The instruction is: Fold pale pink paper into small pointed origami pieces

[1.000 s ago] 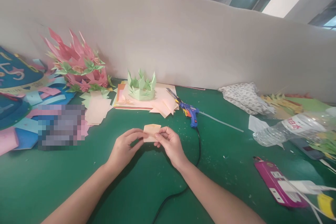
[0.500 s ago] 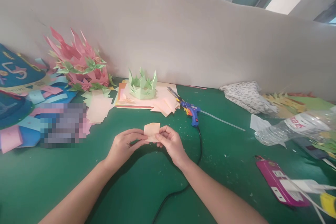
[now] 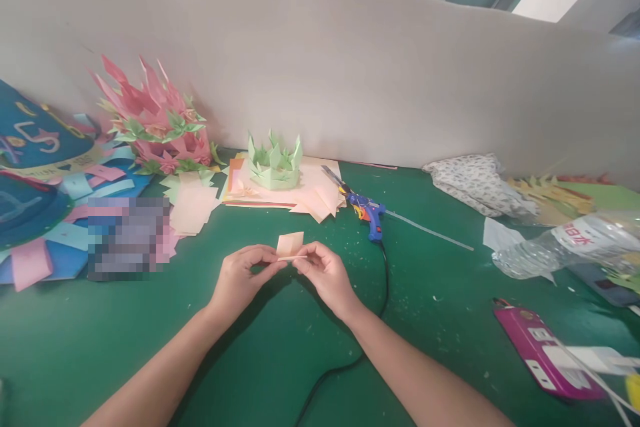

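Between both hands, above the green table, is a small pale peach piece of paper with a crease along its lower part. My left hand pinches its left side between thumb and fingers. On the other side, my right hand grips the lower right edge the same way. Behind them a light green folded-paper crown stands on a stack of pale paper sheets. A blue hot glue gun lies right of the stack, a clear glue stick poking from its back.
Pink and green paper crowns are stacked at the back left, near peach paper squares and blue felt hats. At right lie a water bottle and a magenta power strip. The glue gun's black cord crosses the table.
The paper's lower part has been folded toward me, so its edge now shows as a thin strip. Both hands stay close together on it. The view has shifted slightly.
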`<state>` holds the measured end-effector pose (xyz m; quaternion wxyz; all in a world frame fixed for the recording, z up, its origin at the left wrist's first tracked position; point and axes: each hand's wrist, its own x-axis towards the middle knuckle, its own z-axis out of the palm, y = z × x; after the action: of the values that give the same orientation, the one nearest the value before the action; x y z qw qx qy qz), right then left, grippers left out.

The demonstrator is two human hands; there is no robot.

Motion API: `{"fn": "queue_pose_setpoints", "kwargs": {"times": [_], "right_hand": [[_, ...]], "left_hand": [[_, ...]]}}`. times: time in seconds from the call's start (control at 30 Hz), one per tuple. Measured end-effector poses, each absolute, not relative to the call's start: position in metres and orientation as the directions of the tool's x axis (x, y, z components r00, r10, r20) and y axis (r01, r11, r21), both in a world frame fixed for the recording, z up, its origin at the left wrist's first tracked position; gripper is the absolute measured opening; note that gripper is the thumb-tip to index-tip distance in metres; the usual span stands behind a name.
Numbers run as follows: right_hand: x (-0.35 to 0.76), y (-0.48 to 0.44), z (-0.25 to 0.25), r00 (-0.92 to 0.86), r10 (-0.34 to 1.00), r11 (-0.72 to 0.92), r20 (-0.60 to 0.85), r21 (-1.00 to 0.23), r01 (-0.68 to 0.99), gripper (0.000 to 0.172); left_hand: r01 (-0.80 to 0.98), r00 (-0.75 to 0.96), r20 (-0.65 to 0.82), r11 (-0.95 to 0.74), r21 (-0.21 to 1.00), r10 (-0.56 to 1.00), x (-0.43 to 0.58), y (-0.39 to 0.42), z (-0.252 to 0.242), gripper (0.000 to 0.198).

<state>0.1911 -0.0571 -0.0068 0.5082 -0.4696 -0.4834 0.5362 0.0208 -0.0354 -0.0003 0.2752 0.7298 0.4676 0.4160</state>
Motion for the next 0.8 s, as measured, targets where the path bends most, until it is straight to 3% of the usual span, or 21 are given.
{"fn": "queue_pose_setpoints", "kwargs": {"times": [0.2, 0.37, 0.53, 0.8], "right_hand": [[0.192, -0.056, -0.009, -0.019, 0.998, -0.054, -0.052, -0.993, -0.106, 0.021], [0.191, -0.056, -0.008, -0.022, 0.998, -0.057, -0.054, -0.991, -0.118, 0.021], [0.19, -0.057, -0.008, -0.042, 0.999, -0.037, -0.034, -0.997, -0.072, 0.02], [0.189, -0.058, -0.003, -0.062, 0.996, -0.073, -0.064, -0.983, -0.169, 0.029]], "left_hand": [[0.377, 0.168, 0.199, -0.249, 0.892, 0.966, 0.024, -0.039, 0.002, 0.015], [0.157, 0.191, 0.089, -0.12, 0.98, 0.978, 0.028, -0.039, 0.0, 0.024], [0.119, 0.328, -0.022, -0.018, 0.993, 0.944, 0.03, -0.039, 0.0, 0.023], [-0.005, 0.336, -0.085, 0.092, 0.996, 0.938, 0.032, -0.042, 0.0, 0.018]]}}
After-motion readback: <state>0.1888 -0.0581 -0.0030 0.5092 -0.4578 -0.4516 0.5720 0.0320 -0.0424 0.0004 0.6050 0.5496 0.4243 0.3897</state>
